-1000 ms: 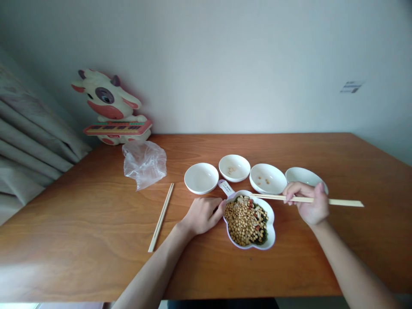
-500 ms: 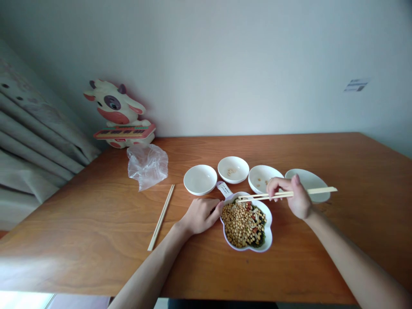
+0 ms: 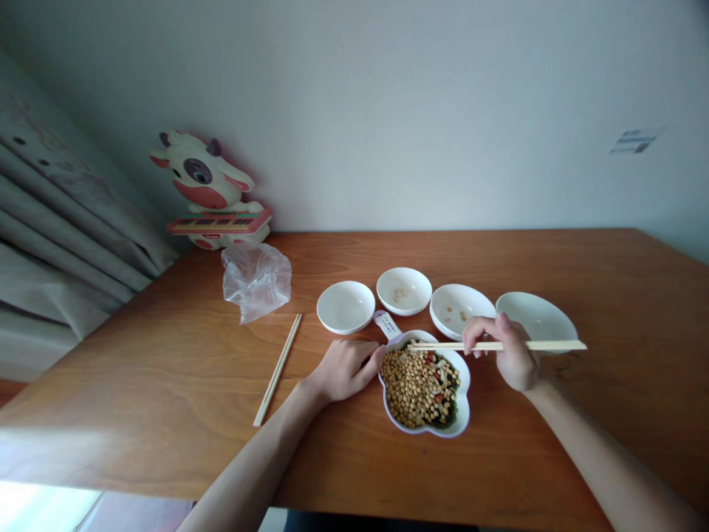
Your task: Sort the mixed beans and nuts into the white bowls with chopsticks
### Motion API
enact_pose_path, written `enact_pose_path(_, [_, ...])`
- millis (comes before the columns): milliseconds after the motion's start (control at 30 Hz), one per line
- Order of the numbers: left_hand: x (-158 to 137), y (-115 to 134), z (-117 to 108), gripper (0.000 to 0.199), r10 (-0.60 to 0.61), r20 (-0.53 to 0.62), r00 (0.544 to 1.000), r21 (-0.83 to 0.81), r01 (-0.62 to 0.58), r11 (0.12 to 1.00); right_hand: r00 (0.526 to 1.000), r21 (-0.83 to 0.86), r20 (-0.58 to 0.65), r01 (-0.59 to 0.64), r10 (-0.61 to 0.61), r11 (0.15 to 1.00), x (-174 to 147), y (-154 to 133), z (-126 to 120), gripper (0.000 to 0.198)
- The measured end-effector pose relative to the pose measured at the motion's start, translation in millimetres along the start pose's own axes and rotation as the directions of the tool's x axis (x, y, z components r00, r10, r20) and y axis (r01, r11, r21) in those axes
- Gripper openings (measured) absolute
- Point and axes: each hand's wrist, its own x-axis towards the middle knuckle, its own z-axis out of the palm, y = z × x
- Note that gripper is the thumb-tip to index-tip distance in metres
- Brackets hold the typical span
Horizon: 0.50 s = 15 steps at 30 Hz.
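Note:
A white, lobed bowl with a lilac rim and a short labelled handle [image 3: 464, 410] holds tan beans, some pale and reddish nuts and small dark green grains. My left hand [image 3: 344, 369] grips its left edge, thumb at the rim. My right hand [image 3: 512, 353] is closed on a pair of light wooden chopsticks [image 3: 559, 345], held nearly level. Their tips lie over the bowl's upper left part, at the beans; whether anything is pinched there is too small to tell.
Behind stand white bowls: one bare inside [image 3: 346, 307], one with pale bits [image 3: 404, 290], one with a few beans [image 3: 462, 307], another [image 3: 537, 318] partly behind my right hand. Leftward lie spare chopsticks [image 3: 278, 369], a clear plastic bag [image 3: 256, 281] and a cow toy keyboard [image 3: 218, 222].
The chopstick tips have come together, and my right hand has dropped slightly, bringing the sticks closer to level. My left hand stays on the bowl. The view has shifted a little.

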Motion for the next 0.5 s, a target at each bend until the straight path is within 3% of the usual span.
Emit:
enact_pose_path(133, [-0.3, -0.8, 1.5, 0.049, -0.017, 0.010, 1.000, 0.006, 0.017, 1.000, 1.000, 0.020, -0.026, -0.013, 0.013, 1.000, -1.4, -0.3, 1.0, 0.082])
enact_pose_path(500, [-0.4, 1.0, 0.8, 0.048, -0.002, -0.029, 1.000, 0.019, 0.003, 1.000, 0.997, 0.051, 0.047, -0.058, 0.056, 0.997, -1.2, -1.4, 4.3, 0.086])
